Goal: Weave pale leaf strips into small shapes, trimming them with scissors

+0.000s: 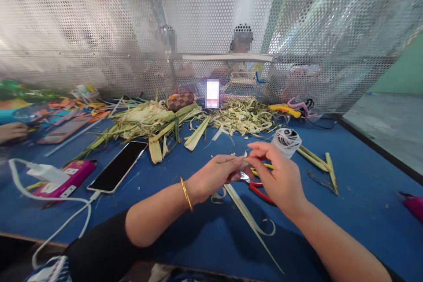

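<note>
My left hand [220,172], with a gold bangle at its wrist, is closed on a pale, dry plant leaf strip [243,211]. Long ends of the strip hang below that hand and curl over the table. My right hand [276,178] meets it from the right, thumb and fingers pinched on a small end of the strip at the left fingertips. The exact fold there is mostly hidden by fingers. Just under both hands lies a plier-like tool [259,188] with a metal head and red handles; something yellow shows beside it, partly covered by my right hand.
Leaf piles [145,119] and shredded scraps [246,116] line the back of the blue table, before a perforated metal screen [211,13]. A cord roll [287,141] stands right. On the left are a charging phone [119,167], a magenta power strip [71,180] and another person's hand [13,133].
</note>
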A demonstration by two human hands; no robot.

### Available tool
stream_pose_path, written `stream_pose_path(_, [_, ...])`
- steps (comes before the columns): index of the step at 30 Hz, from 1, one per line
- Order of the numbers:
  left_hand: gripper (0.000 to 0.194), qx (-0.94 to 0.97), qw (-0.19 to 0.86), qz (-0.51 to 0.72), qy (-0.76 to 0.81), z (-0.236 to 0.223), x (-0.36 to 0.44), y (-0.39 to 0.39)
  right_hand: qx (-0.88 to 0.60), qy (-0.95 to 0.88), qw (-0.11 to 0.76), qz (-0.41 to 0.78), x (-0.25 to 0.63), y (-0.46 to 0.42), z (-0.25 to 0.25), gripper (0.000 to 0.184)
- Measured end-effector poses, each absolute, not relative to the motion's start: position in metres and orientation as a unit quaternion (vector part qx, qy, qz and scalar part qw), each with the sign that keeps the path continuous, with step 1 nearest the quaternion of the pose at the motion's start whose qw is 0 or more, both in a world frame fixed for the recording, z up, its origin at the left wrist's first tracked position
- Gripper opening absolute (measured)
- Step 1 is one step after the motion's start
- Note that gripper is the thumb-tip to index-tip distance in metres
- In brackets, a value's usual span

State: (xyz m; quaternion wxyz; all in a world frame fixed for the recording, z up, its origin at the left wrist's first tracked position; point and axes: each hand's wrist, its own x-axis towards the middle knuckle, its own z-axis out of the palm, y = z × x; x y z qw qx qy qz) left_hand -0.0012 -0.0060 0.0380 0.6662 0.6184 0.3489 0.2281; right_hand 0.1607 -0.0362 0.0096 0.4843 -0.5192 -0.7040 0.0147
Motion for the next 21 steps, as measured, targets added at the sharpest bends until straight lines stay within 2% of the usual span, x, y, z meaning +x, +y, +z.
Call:
stream_pose_path(5, [0.036, 0.624, 0.671, 0.224, 0.331, 0.0379, -0.0008, -0.0051, -0.532, -0.683, 0.495, 0.074, 0.1622, -0.0356, 0.0121, 0.018])
stream_pose_path(12, [0.034, 0.606, 0.672, 0.245, 0.349, 0.0385, 0.0002, -0.0044, -0.536, -0.631, 0.513, 0.228, 0.1633, -0.031, 0.017, 0.025])
stream_pose_path(21, [0.034, 0.603, 0.682, 0.212, 0.355, 0.0391, -0.0011, -0.0035, -0.495, -0.672, 0.508, 0.215, 0.1643, -0.0308, 0.0161, 0.023])
